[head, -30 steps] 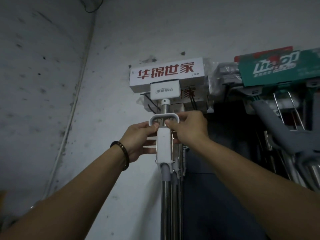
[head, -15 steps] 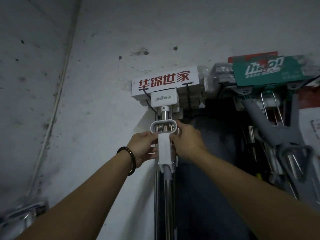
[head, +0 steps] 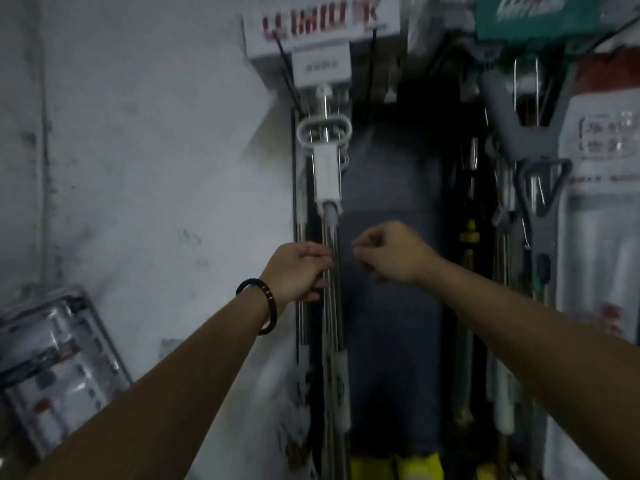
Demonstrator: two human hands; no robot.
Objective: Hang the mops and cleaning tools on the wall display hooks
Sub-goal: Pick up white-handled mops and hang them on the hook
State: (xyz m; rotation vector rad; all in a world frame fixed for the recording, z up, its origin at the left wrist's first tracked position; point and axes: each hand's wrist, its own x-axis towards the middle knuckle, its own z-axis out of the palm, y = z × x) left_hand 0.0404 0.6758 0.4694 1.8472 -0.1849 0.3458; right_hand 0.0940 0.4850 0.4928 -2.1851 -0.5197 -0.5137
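You have the wall (head: pixel 156 133) on the left and a dark panel (head: pixel 391 289) to its right, and the display runs along the top of both. Over the panel's right side the rack looks well stocked: a grey mop (head: pixel 509 133) hangs there among other poles, with white packs (head: pixel 602 209) at the far right edge. At the lower left a clear pack (head: pixel 52 358) leans against the wall, well apart from the hooks. It may be waiting its turn, though the blur hides what it holds.

The mop (head: pixel 325 174) you are working on hangs where the wall meets the panel. Its boxed head (head: pixel 322 32) sits at the top on the black wire hooks (head: pixel 287 81), and the white loop grip (head: pixel 323 131) is just below. The pole (head: pixel 332 323) drops straight down to the bottom edge of the view. It looks seated and upright, so I would count this one as hung.

Your left hand (head: pixel 298 271) has thumb and fingers curled round the pole below the white grip, steadying it. Your right hand (head: pixel 391 254) is just beside the pole, not touching, with its fingers curled in on nothing I can see. A dark bracelet (head: pixel 263 303) sits on your left wrist.

What is left, by my reckoning: let go with the left, check that the mop does not swing, then fetch whatever is not yet hung.
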